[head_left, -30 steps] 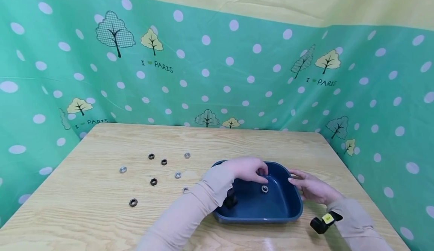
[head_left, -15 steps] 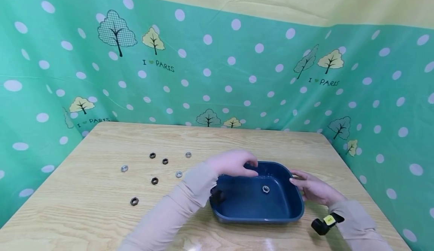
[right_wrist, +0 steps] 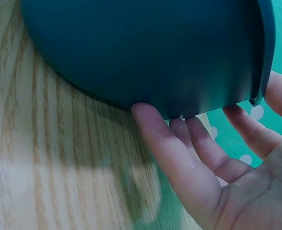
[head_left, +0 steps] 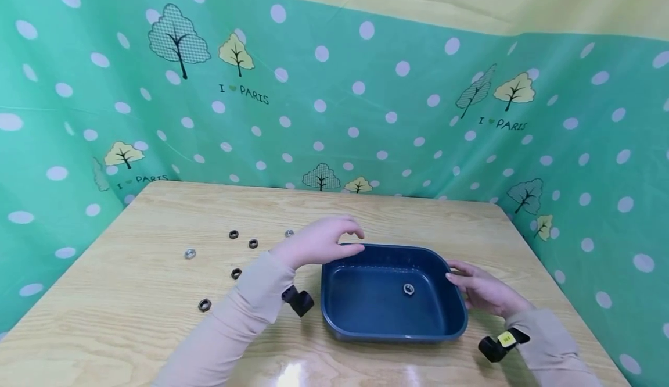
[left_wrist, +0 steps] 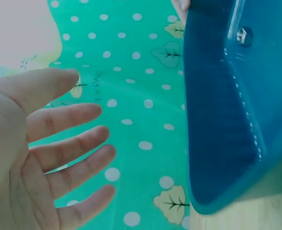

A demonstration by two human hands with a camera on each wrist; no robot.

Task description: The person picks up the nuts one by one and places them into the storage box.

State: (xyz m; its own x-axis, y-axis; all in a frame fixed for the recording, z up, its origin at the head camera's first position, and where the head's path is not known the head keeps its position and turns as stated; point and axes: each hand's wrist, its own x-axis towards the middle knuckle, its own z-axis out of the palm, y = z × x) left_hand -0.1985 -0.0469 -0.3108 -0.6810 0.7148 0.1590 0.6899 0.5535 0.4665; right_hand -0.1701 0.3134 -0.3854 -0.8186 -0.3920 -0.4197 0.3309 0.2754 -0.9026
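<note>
A dark blue rectangular tub (head_left: 387, 337) stands on the table's right half. On its floor lies one silver hex nut (head_left: 409, 289). My left hand (head_left: 320, 242), just past the tub's left back corner, has fingers spread and relaxed; its palm shows bare in the left wrist view. At the tub's right side my right hand (head_left: 486, 289) holds the wall, thumb at the rim and fingertips against the outer face, seen closely in the right wrist view. Dark hex nuts (head_left: 204, 305) and silver ones (head_left: 190, 254) are scattered left of the tub.
The light wood table (head_left: 104, 329) bears several loose nuts, some close to the left forearm (head_left: 225, 317). A green dotted cloth (head_left: 334, 114) hangs behind and at both sides of the table.
My left hand has moved left, from over the tub's inside to beyond its left back corner, its fingers opening out. The right hand and the nut in the tub stay in place.
</note>
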